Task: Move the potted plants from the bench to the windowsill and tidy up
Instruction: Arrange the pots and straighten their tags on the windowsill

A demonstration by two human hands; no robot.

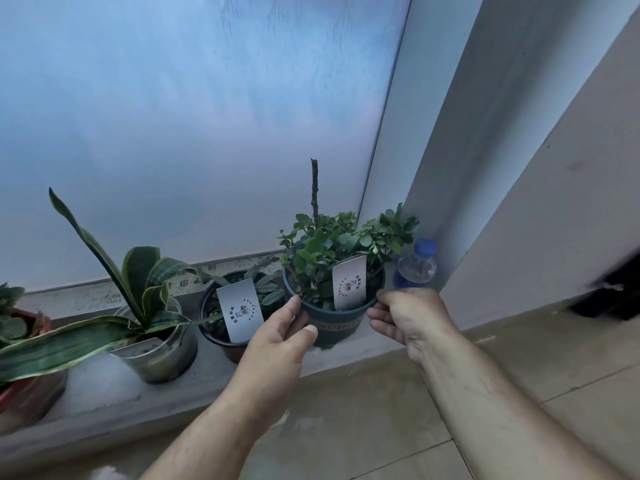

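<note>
A dark green pot (pixel 337 323) with a leafy plant, a bare stem and a white label stands at the right end of the grey windowsill (pixel 104 393). My left hand (pixel 280 337) grips the pot's left side and my right hand (pixel 405 317) grips its right rim. To its left on the sill stand a black pot (pixel 221 341) with a white label, a clear glass jar (pixel 159 355) holding a long striped-leaf plant, and a red pot (pixel 27 389) at the far left edge.
A clear water bottle (pixel 415 268) with a blue cap stands behind the green pot in the corner by the white window frame. Frosted glass rises behind the sill. Beige tiled floor (pixel 381 427) lies below, with a dark object (pixel 613 289) at the far right.
</note>
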